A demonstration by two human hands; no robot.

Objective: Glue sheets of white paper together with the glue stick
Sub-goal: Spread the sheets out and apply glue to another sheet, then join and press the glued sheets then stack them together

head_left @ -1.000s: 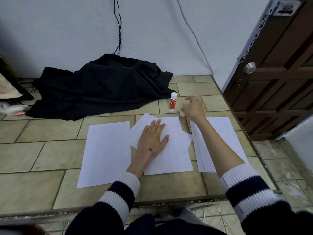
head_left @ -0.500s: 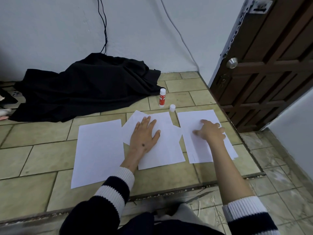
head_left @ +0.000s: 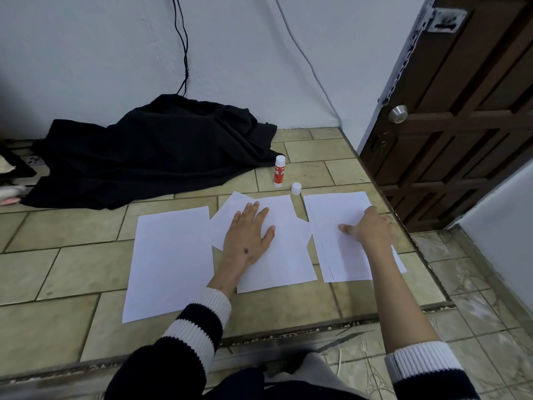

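Observation:
Sheets of white paper lie on a tiled ledge. My left hand (head_left: 249, 236) presses flat, fingers spread, on the overlapping middle sheets (head_left: 284, 255). My right hand (head_left: 372, 230) rests with spread fingers on the right stack of sheets (head_left: 337, 215), holding nothing. A single sheet (head_left: 170, 261) lies to the left, untouched. The red and white glue stick (head_left: 279, 171) stands upright behind the middle sheets, uncapped, and its white cap (head_left: 296, 188) sits on the tile beside it.
A heap of black cloth (head_left: 155, 151) lies at the back left against the wall, with cables hanging above it. A dark wooden door (head_left: 461, 116) stands at the right. The ledge's edge (head_left: 288, 332) drops to a lower tiled floor near me.
My right hand set the cap down by the glue stick, then came back onto the right stack of sheets. My left hand stayed flat on the middle sheets.

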